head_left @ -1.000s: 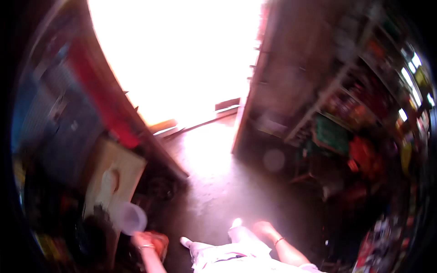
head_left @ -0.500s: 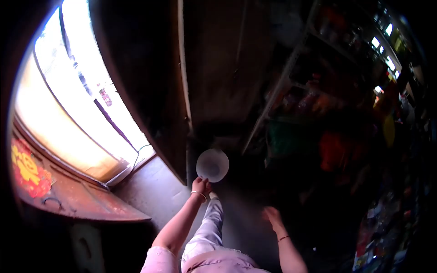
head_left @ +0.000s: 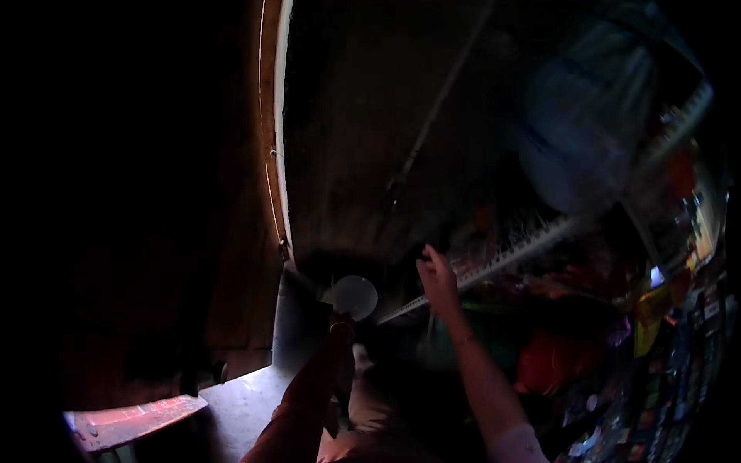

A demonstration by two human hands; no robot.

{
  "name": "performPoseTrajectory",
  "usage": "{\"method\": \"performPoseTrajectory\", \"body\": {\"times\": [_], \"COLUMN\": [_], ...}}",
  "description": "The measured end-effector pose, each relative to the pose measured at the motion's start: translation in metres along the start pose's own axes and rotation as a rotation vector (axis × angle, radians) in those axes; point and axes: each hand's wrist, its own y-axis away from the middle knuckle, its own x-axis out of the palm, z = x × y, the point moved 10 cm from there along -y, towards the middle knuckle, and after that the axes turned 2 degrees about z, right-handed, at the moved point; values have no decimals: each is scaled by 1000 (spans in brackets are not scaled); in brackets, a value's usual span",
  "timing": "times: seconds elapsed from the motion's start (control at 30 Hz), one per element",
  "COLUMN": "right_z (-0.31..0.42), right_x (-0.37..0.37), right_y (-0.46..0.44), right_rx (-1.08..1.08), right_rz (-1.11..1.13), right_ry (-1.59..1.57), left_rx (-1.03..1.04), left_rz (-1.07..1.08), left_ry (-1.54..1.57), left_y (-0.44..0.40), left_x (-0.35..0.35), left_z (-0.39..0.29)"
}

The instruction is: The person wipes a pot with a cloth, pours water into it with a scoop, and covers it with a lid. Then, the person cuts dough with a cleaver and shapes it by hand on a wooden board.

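Note:
A round whitish bowl (head_left: 355, 298) is low in the middle of the head view, its wide mouth facing up. My left hand (head_left: 341, 319), dark in the shade with a bracelet at the wrist, grips the near rim. To the right and farther forward, my right hand (head_left: 438, 272) is raised with its fingers partly stretched out and nothing visible in them. It appears beside a pale slotted shelf post (head_left: 494, 266); I cannot tell whether it touches it. A thin cord (head_left: 432, 123) hangs down the dark wall beyond that hand.
A dark door panel (head_left: 224, 293) stands on the left, with a white-edged frame (head_left: 281, 116) beyond. Pale floor (head_left: 247, 405) and a reddish tabletop (head_left: 131, 423) show below it. On the right are a large pale bag (head_left: 579, 123), a red item (head_left: 559, 359) and crowded goods.
The view has turned rightward and darkened, and the bright opening at left is now hidden by the door panel. My right hand has risen and reached forward. My left hand still holds the bowl.

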Motion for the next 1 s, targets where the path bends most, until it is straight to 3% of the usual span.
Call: {"method": "performPoseTrajectory", "body": {"times": [0.1,0.17,0.3,0.37,0.4,0.47,0.5,0.57,0.63,0.73,0.77,0.8,0.83,0.9,1.0], "right_z": [-21,-25,-67,-49,-47,-64,-83,-180,-166,-174,-184,-188,-175,-157,-137], "right_x": [29,48,84,84,81,66,66,57,51,49,52,54,45,43,37], "right_y": [-102,-150,-202,-194,-193,-192,-193,-205,-204,-196,-189,-182,-183,-186,-189], "right_rx": [113,-252,-261,-541,-546,-289,-285,285,356,477,540,546,344,143,67], "right_rz": [71,-70,23,76,102,162,184,-26,-66,-139,-167,-161,-77,8,40], "right_ry": [11,157,20,394,393,184,179,-1075,-1091,-1132,-1161,-1159,-756,-352,-156], "left_rx": [4,18,-27,-70,5,64,40,15,48,78,74,46,20,7,-38], "left_rz": [-32,-54,-149,-179,-170,-176,-167,-169,-211,-241,-246,-234,-220,-235,-260], "left_ry": [37,73,-64,-184,-115,-38,-63,-84,-265,-282,-278,-230,-182,-208,-307], "left_y": [-38,-58,-97,-106,-103,-105,-114,-117,-104,-161,-157,-154,-150,-150,-148], "left_x": [28,45,67,79,88,96,97,98,99,86,87,88,90,86,83], "left_z": [2,3,-1,-7,-23,-31,-25,-35,-59,18,12,12,12,11,11]}}
